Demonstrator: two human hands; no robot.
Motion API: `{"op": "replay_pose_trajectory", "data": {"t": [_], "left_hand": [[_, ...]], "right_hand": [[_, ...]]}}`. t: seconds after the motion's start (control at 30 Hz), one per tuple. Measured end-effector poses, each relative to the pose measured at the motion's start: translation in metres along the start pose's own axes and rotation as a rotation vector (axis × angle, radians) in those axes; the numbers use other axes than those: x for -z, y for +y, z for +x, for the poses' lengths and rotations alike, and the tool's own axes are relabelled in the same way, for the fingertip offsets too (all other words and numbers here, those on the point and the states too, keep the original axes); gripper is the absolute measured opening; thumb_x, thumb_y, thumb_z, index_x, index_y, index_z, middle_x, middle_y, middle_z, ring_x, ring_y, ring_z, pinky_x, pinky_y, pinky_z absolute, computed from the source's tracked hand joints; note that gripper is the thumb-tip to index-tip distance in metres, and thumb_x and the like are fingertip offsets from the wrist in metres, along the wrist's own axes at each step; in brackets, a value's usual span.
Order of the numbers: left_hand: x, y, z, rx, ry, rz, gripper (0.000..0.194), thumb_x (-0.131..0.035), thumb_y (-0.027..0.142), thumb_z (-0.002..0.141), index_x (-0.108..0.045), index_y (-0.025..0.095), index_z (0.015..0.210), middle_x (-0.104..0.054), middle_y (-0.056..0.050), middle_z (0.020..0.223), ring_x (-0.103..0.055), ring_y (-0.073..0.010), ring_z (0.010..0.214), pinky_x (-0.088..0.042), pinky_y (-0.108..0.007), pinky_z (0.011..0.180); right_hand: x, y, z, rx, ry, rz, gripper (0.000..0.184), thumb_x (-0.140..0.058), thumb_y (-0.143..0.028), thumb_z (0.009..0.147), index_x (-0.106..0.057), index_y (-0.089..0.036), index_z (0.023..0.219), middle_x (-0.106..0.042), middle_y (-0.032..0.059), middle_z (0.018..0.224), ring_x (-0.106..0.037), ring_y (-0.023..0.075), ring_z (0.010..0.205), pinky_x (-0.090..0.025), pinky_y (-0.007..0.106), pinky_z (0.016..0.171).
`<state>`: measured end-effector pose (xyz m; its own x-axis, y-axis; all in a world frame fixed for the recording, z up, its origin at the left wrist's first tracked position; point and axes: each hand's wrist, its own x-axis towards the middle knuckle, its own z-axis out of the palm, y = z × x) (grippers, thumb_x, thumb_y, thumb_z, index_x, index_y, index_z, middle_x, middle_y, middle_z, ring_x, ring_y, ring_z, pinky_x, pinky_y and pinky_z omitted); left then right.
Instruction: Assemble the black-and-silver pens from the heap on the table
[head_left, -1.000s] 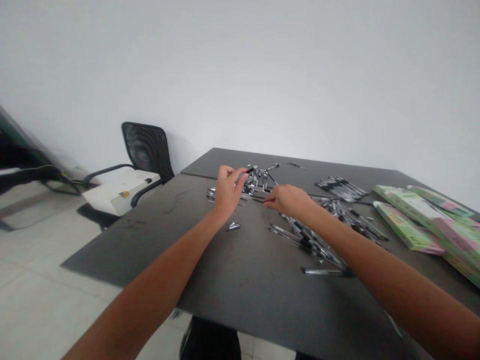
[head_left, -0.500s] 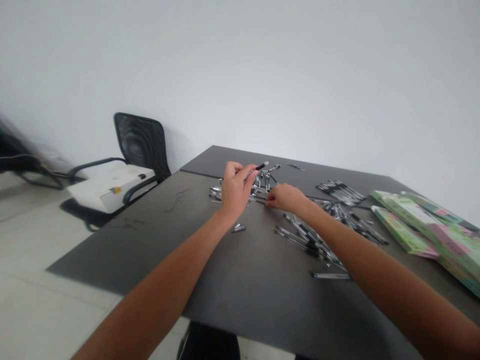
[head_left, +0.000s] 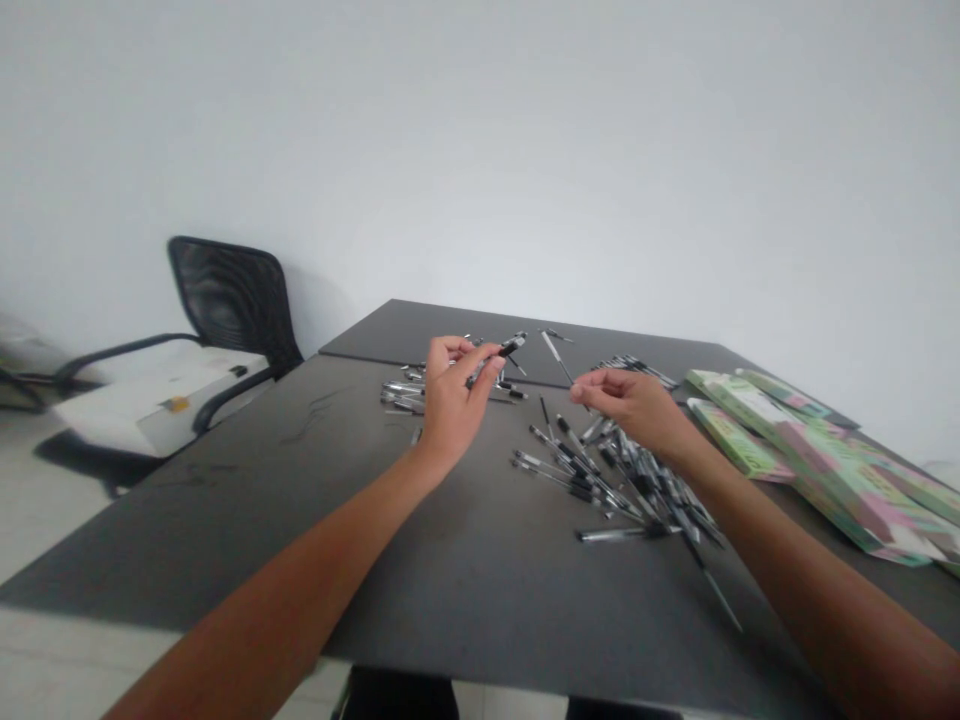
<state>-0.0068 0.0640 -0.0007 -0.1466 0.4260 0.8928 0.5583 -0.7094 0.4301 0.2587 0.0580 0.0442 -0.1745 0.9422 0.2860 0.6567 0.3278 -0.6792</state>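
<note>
My left hand (head_left: pixel 455 400) is closed on a clear-barrelled pen (head_left: pixel 512 346) with a black grip, its tip end pointing away to the right. Between the thumb and fingertips of my right hand (head_left: pixel 619 393) is a thin pen refill (head_left: pixel 556 352), held tilted with its pale end up and to the left. Behind and beside my left hand lies a loose group of pen parts (head_left: pixel 401 392), partly hidden by the hand. A larger pile of pens and refills (head_left: pixel 637 480) spreads below my right hand. Past it, a row of pens (head_left: pixel 637 366) lies side by side, partly covered.
Green and pink cardboard boxes (head_left: pixel 810 430) overlap on the right of the dark table (head_left: pixel 450 590). A black mesh chair (head_left: pixel 232 300) with a white box (head_left: pixel 150 405) on its seat stands at the left. A pale wall (head_left: pixel 525 150) rises behind.
My right hand has come up and to the right from the table surface, now with a refill in its fingers. My left hand still holds the pen. The view has shifted right.
</note>
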Motion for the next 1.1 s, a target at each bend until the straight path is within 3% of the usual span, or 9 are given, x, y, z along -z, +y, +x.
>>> {"op": "replay_pose_trajectory", "data": {"t": [0.17,0.33,0.43,0.53,0.67,0.73,0.83,0.97,1.1], "left_hand": [[-0.003,0.032,-0.015,-0.082,-0.118,-0.065,0.018,-0.07,0.031,0.103,-0.081,0.022,0.115,-0.061,-0.007,0.114,-0.062,-0.0207,0.109,-0.056,-0.039,0.1],[-0.005,0.048,-0.028,-0.114,-0.238,-0.083,0.016,-0.071,0.026,0.103,-0.08,0.024,0.116,-0.061,-0.006,0.114,-0.064,-0.0196,0.108,-0.057,-0.036,0.096],[-0.005,0.052,-0.032,-0.131,-0.288,-0.072,0.016,-0.071,0.025,0.102,-0.08,0.024,0.116,-0.062,-0.006,0.114,-0.064,-0.0191,0.108,-0.058,-0.035,0.096],[-0.004,0.055,-0.035,-0.127,-0.336,-0.056,0.016,-0.072,0.025,0.102,-0.08,0.023,0.116,-0.064,-0.006,0.114,-0.066,-0.0184,0.106,-0.058,-0.033,0.095],[-0.003,0.058,-0.037,-0.114,-0.418,-0.06,0.015,-0.069,0.025,0.104,-0.079,0.023,0.115,-0.072,-0.005,0.111,-0.07,-0.0181,0.104,-0.058,-0.032,0.096],[-0.003,0.059,-0.038,-0.108,-0.466,-0.058,0.015,-0.067,0.026,0.105,-0.078,0.023,0.115,-0.077,-0.004,0.11,-0.073,-0.0183,0.104,-0.057,-0.032,0.095],[-0.003,0.06,-0.041,-0.107,-0.511,-0.044,0.016,-0.065,0.029,0.107,-0.078,0.024,0.115,-0.082,-0.003,0.11,-0.076,-0.0184,0.103,-0.057,-0.03,0.094],[-0.003,0.064,-0.043,-0.116,-0.55,-0.046,0.016,-0.066,0.03,0.106,-0.079,0.023,0.113,-0.085,-0.001,0.108,-0.079,-0.0171,0.1,-0.056,-0.028,0.094],[-0.001,0.068,-0.044,-0.134,-0.566,-0.043,0.015,-0.067,0.028,0.105,-0.079,0.023,0.113,-0.085,-0.001,0.107,-0.079,-0.0164,0.098,-0.057,-0.026,0.092]], "right_hand": [[0.015,0.009,-0.03,-0.163,0.03,0.644,0.057,-0.085,-0.039,0.082,-0.072,-0.028,0.136,-0.068,-0.0041,0.079,-0.049,0.0107,0.064,-0.039,0.023,0.059],[0.02,0.011,-0.039,-0.244,0.053,1.112,0.024,-0.085,-0.028,0.077,-0.081,-0.024,0.101,-0.063,-0.004,0.078,-0.049,0.0078,0.064,-0.038,0.016,0.052],[0.024,0.013,-0.042,-0.262,0.038,1.232,0.02,-0.081,-0.033,0.084,-0.081,-0.024,0.103,-0.068,-0.0018,0.086,-0.049,0.0071,0.062,-0.036,0.015,0.047],[0.029,0.013,-0.046,-0.258,0.02,1.224,0.024,-0.075,-0.037,0.091,-0.082,-0.027,0.111,-0.075,0.0002,0.098,-0.051,0.0082,0.063,-0.038,0.017,0.047],[0.034,0.011,-0.052,-0.181,0.016,1.117,0.038,-0.084,-0.026,0.081,-0.08,-0.033,0.119,-0.079,-0.0016,0.112,-0.057,0.009,0.068,-0.043,0.02,0.051],[0.036,0.009,-0.055,-0.119,0.064,1.064,0.038,-0.09,-0.028,0.077,-0.08,-0.032,0.114,-0.079,-0.0021,0.108,-0.056,0.0084,0.065,-0.04,0.02,0.049],[0.038,0.005,-0.059,-0.015,0.171,0.998,0.029,-0.091,-0.045,0.081,-0.08,-0.029,0.103,-0.078,-0.002,0.094,-0.049,0.0067,0.057,-0.032,0.02,0.043],[0.038,-0.005,-0.07,0.085,0.288,0.796,0.037,-0.07,-0.063,0.097,-0.078,-0.027,0.099,-0.075,0.0001,0.08,-0.045,0.0071,0.046,-0.029,0.024,0.039],[0.034,-0.017,-0.083,0.183,0.361,0.666,0.043,-0.059,-0.062,0.104,-0.074,-0.024,0.091,-0.073,0.0001,0.071,-0.047,0.0081,0.039,-0.03,0.025,0.037]]}}
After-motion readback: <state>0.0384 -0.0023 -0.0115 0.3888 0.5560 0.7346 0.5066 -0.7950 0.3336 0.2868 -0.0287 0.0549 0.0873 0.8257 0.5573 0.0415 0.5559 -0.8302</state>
